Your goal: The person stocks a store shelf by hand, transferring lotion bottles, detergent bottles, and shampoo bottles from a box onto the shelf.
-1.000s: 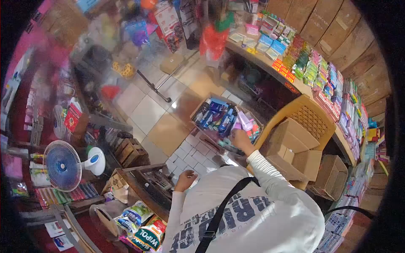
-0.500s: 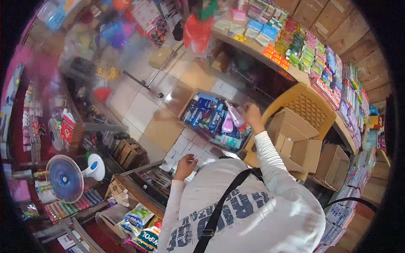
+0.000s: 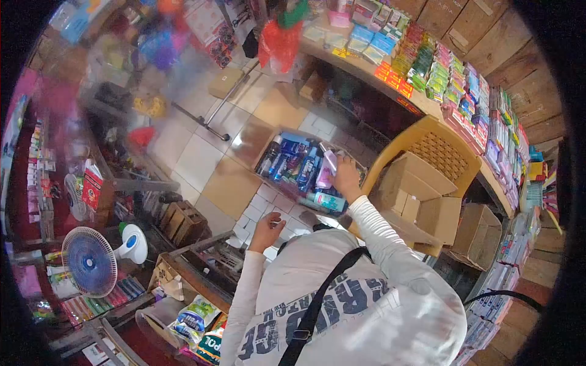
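Observation:
A cardboard box (image 3: 264,145) on the floor is packed with blue and dark bottles (image 3: 307,171) and several tubes. My right hand (image 3: 347,177) reaches over the box's right side, its fingers stretched out against a pink tube (image 3: 328,169) that lies on top. Part of that tube is hidden by the hand. At the box's near edge lies a teal and white container (image 3: 328,201). My left hand (image 3: 267,232) hovers nearer my body, left of the box, with fingers loosely curved and apart; nothing shows in it.
Right of the box, a tan woven plastic chair (image 3: 434,146) bears an opened carton (image 3: 421,198). Behind it runs a counter of packaged goods (image 3: 448,79). A fan (image 3: 90,262) and crowded shelving stand at left. A metal stand (image 3: 226,110) rests on the tiles beyond.
My right hand has moved left and slightly down, onto the pink tube, which lies further left among the bottles. My left hand has stayed nearly in place. The whole view has shifted slightly.

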Tool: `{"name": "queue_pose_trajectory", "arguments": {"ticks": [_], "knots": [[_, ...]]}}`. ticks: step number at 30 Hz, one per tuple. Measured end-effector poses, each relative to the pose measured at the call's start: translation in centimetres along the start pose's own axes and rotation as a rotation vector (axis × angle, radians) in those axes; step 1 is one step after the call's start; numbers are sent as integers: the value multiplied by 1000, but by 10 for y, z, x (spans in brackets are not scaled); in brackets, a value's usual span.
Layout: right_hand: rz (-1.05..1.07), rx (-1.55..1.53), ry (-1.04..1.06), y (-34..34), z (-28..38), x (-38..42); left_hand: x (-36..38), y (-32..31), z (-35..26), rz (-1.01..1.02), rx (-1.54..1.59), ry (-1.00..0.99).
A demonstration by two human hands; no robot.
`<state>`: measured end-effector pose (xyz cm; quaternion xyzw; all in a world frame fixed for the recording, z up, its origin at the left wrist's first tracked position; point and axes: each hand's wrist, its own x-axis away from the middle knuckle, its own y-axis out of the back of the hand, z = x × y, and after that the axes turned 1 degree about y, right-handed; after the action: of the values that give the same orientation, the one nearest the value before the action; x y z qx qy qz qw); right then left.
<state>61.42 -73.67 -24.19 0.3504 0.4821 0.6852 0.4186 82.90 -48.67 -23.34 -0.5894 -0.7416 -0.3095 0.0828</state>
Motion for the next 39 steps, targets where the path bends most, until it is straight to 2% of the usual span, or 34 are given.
{"name": "queue_pose_trajectory", "arguments": {"ticks": [3,6,11,14,17,23,26,29,32,35,39], "knots": [[-8,4,-1,-12,-4,-1,-2,-4,-3,-2,-35,-87],[-12,20,-9,-15,-5,-2,4,-2,-26,29,-89,-13],[-4,-25,-30,-8,1,3,10,-11,-5,16,-5,-32],[-48,-13,69,-22,-5,4,13,-15,11,9,22,-9],[99,-63,-72,0,4,12,18,-15,13,-1,9,3],[185,-102,-134,12,6,14,18,-16,14,-35,44,-1],[197,-110,-95,7,-1,15,21,-16,3,-42,13,21],[279,-226,-159,25,1,18,21,-17,1,-33,21,20],[285,-395,-157,11,-18,16,17,-19,9,-25,-5,-3],[231,-460,-117,-3,-34,17,13,-22,11,-15,-11,-5],[23,-334,-4,9,-24,30,8,-22,5,6,-40,0]]}}
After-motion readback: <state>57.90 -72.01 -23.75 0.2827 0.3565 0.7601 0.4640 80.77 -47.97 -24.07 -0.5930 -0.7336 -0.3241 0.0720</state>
